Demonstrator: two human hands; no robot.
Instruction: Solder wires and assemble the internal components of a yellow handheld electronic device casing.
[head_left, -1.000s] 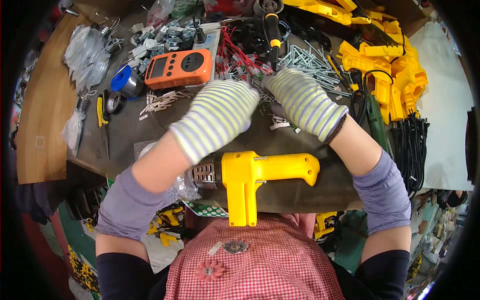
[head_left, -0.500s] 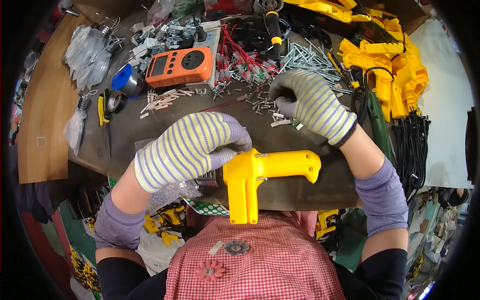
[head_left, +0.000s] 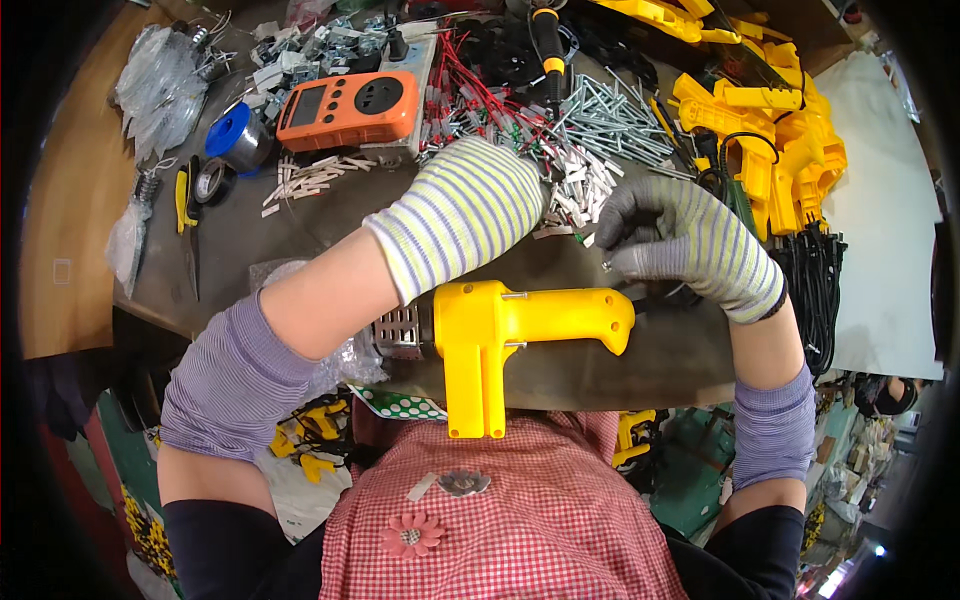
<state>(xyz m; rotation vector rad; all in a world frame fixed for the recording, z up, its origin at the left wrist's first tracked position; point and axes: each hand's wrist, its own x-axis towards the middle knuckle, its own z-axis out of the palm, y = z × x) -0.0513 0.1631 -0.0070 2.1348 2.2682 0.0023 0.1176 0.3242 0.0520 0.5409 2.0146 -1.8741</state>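
Observation:
A yellow pistol-shaped housing (head_left: 560,317) lies at the table's front edge, its handle pointing right and a slotted metal piece (head_left: 398,333) at its left end. Two metal screws stick out of its body. My left hand (head_left: 465,215), in a striped glove, reaches past it to the heap of small parts; its fingers are bent down and hidden. Beside the white strips (head_left: 583,190), my right hand (head_left: 700,245) is closed in a pinch above the handle. A tiny shiny screw (head_left: 607,266) shows at its fingertips.
An orange multimeter (head_left: 348,110) sits beyond my left hand, with a blue solder spool (head_left: 238,136) and yellow-handled cutters (head_left: 187,215) to its left. Long screws (head_left: 620,120) are heaped at the back. Yellow shells (head_left: 790,150) and black cords (head_left: 812,280) crowd the right.
My left hand has left the housing and moved up and right over the small parts. The right hand has drawn back from them, rightward and nearer. The housing stays on the table edge.

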